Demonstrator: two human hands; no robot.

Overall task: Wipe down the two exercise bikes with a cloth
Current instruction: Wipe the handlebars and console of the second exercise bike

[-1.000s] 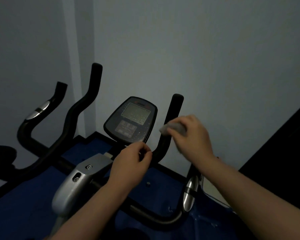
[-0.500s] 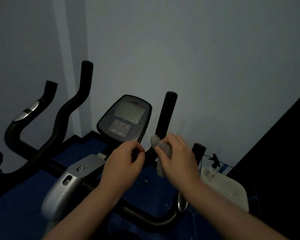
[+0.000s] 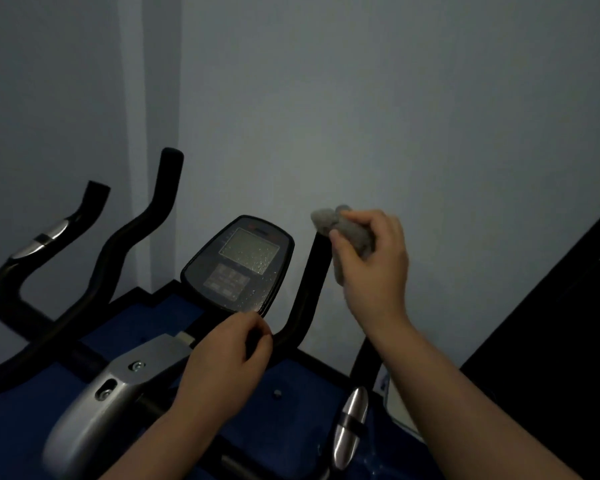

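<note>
An exercise bike stands before me with a dark console (image 3: 239, 265), speckled with droplets, and black handlebars. My right hand (image 3: 371, 265) grips a grey cloth (image 3: 343, 230) wrapped over the top end of the right upright handlebar (image 3: 309, 289). My left hand (image 3: 229, 365) grips the lower bend of that same handlebar, just below the console. A silver stem cover (image 3: 111, 403) sits at lower left. Farther left, other black handlebars (image 3: 142, 237) with a silver grip sensor (image 3: 42, 240) rise up; whether they belong to a second bike I cannot tell.
A pale wall stands close behind the bike, with a corner column at the left. The floor (image 3: 160, 310) under the bike is blue. A dark panel (image 3: 568, 323) runs along the right. A silver grip sensor (image 3: 350, 427) sits on the near right handle.
My right hand slid the cloth down to the handlebar's lower part, then back up to its top end. My left hand kept its hold on the bend.
</note>
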